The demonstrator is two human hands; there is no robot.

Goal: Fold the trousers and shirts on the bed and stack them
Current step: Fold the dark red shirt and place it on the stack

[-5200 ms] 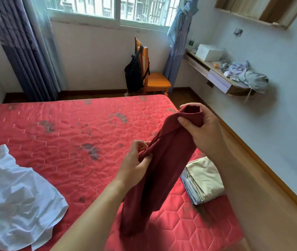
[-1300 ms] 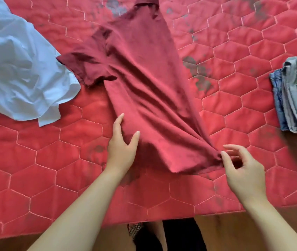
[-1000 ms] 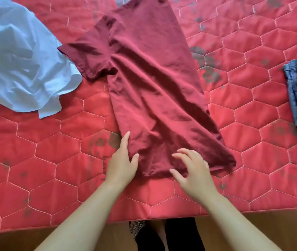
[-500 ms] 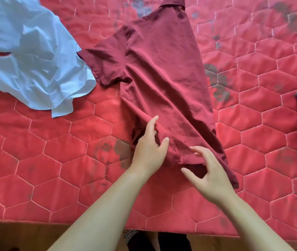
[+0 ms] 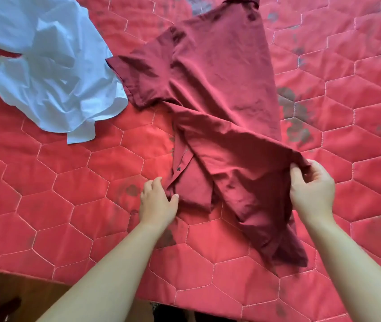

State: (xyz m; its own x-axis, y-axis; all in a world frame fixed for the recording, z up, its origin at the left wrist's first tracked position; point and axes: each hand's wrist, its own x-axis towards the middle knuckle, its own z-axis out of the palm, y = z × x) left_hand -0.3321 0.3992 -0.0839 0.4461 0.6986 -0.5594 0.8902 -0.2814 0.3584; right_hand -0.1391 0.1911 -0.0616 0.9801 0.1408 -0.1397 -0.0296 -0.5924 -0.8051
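Two shirts on one hexagon-quilted bed (image 5: 45, 205), two hands.
Left hand (image 5: 158, 202) pinches the wrinkled maroon shirt (image 5: 219, 89) at its button edge; right hand (image 5: 311, 189) grips its lifted hem; the crumpled pale shirt (image 5: 50, 66) lies beyond the left fingers.

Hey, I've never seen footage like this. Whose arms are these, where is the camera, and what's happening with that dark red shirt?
There is no machine here. These are a person's two bare arms, filmed by one wide-angle camera worn on the head and looking down, so you see what that person sees. Below is a bed with a red quilted cover. On it lie a maroon shirt, collar pointing away, and to its left a crumpled pale shirt. The left hand pinches the maroon shirt's buttoned front edge. The right hand grips a lifted fold on the shirt's other side. The shirt is not yet folded.
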